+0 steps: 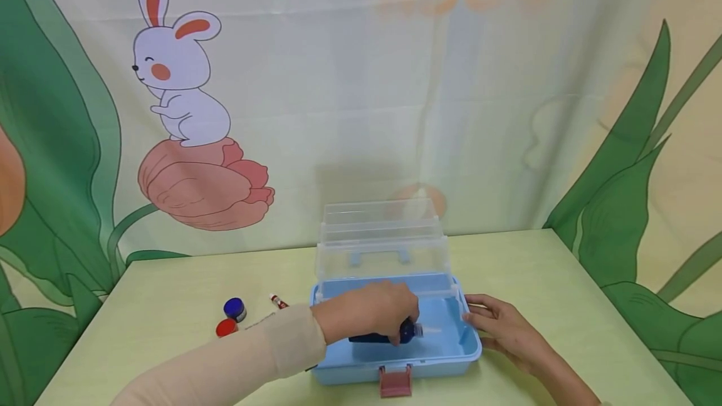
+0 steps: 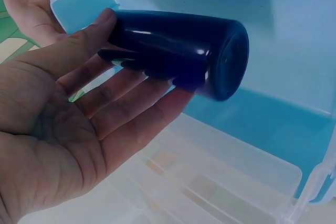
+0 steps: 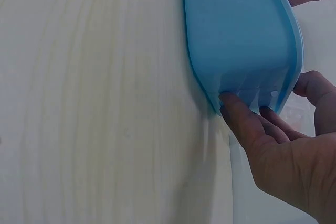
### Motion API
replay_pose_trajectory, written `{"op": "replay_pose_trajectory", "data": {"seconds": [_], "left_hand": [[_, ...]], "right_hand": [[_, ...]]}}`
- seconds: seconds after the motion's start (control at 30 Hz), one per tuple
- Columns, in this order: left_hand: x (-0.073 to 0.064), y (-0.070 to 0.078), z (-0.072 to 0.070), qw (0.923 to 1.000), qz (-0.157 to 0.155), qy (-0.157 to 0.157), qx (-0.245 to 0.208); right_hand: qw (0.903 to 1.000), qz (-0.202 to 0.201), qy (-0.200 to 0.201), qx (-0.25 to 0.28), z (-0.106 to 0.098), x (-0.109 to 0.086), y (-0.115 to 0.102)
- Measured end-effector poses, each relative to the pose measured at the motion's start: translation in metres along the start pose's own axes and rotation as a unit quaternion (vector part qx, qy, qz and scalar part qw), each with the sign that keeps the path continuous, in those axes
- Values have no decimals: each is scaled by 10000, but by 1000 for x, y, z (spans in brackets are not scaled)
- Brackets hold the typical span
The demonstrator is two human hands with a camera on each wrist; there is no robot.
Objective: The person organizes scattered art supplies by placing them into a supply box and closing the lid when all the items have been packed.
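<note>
My left hand (image 1: 375,309) grips a dark blue bottle (image 2: 176,51) by its sides, thumb on one side and fingers along the other. The bottle lies sideways in or just above the light blue plastic box (image 1: 445,365), its clear pointed nozzle (image 1: 431,330) towards the right. Part of the bottle is hidden under that hand in the head view. At the box's right end, my right hand (image 1: 510,334) rests its extended fingertips against the outer wall and rim; the same fingers (image 3: 244,119) show in the right wrist view.
The box's clear lid (image 1: 383,230) stands raised at the back, and a pink latch (image 1: 395,382) hangs at the front. Left of the box are a blue-lidded jar (image 1: 234,309), a red-lidded jar (image 1: 227,327) and a red-and-white marker (image 1: 278,301). A printed curtain (image 1: 485,111) hangs behind the table.
</note>
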State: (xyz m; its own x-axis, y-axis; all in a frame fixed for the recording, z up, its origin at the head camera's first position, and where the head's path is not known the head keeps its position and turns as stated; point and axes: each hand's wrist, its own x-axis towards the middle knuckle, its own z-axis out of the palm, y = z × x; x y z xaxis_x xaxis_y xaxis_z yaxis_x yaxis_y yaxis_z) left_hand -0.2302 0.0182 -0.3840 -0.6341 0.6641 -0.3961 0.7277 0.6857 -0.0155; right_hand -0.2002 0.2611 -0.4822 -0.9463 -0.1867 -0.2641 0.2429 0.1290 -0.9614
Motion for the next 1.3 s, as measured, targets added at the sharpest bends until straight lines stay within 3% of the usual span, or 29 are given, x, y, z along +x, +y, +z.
{"op": "replay_pose_trajectory", "data": {"seconds": [0.17, 0.3, 0.5, 0.67, 0.8, 0.97, 1.13, 1.3], "left_hand": [[-4, -6, -7, 9995, -2, 168, -259], [-15, -9, -19, 9975, -5, 418, -566], [-43, -25, -28, 9909, 34, 825, -1061], [-76, -53, -26, 9755, -48, 1328, -1751], [-105, -76, -13, 9590, -460, 1643, -2265], [-131, -105, 16, 9449, -1153, 1644, -2587], [-148, -135, 49, 9287, -1605, 1710, -2872], [-158, -156, 72, 9127, -2119, 1664, -3072]], "right_hand": [[10000, 41, 19, 3, 0, 0, 0], [10000, 55, 40, 19, 0, -1, 1], [9999, 54, 80, 43, 1, 0, 3], [9999, 136, 81, 67, -1, 1, 4], [9997, 228, 1, 77, -3, 1, 2], [9994, 287, -171, -6, -7, 1, 1], [9982, 241, -506, 210, -13, 4, 3], [9972, 209, -632, 348, -15, 6, 5]]}}
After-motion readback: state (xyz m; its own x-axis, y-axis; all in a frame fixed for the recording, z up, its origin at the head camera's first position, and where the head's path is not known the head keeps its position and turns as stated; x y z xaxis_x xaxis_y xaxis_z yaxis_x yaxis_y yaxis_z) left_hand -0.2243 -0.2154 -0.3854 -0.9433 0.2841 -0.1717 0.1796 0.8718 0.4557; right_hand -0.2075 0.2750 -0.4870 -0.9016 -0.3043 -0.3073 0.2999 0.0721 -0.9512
